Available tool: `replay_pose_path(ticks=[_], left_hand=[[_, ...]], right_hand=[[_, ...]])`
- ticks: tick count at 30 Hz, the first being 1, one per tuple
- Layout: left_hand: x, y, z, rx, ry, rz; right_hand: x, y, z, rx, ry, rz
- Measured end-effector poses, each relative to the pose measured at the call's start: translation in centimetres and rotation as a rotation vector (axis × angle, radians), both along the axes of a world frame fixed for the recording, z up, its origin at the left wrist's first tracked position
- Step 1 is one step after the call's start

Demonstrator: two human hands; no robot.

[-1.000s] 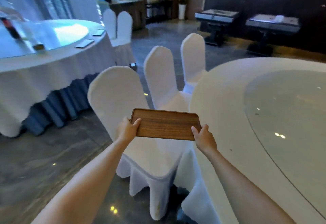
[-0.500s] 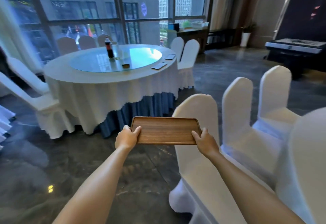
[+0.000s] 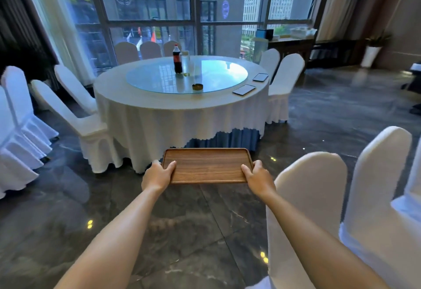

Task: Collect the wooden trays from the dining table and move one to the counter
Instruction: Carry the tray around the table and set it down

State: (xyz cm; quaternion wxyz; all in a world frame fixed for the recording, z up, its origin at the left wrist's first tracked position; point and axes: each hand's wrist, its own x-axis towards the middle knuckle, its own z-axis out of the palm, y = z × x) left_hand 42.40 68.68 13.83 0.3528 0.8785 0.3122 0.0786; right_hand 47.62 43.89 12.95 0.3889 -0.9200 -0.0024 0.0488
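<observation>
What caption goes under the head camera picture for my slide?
Both hands, left hand and right hand, carry an empty wooden tray toward a round table.

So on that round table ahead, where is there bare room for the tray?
The white cloth rim of the round table is bare at its near-left edge. Its right rim holds two dark flat items; a cola bottle and ashtray stand on the glass centre.

Brown wood-grain tray [image 3: 207, 165], white tablecloth [image 3: 159, 120] over blue skirt [image 3: 227, 139], dark marbled floor [image 3: 193, 231]
</observation>
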Motion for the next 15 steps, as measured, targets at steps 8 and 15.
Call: replay_pose_path(ticks=[8, 15], left_hand=[[15.2, 4.1, 1.8, 0.052, -0.034, -0.007], [27.5, 8.0, 0.0, 0.019, 0.007, -0.024]], right_hand=[[16.6, 4.3, 0.7, 0.031, -0.018, 0.02], [28.4, 7.3, -0.7, 0.054, 0.029, -0.006]])
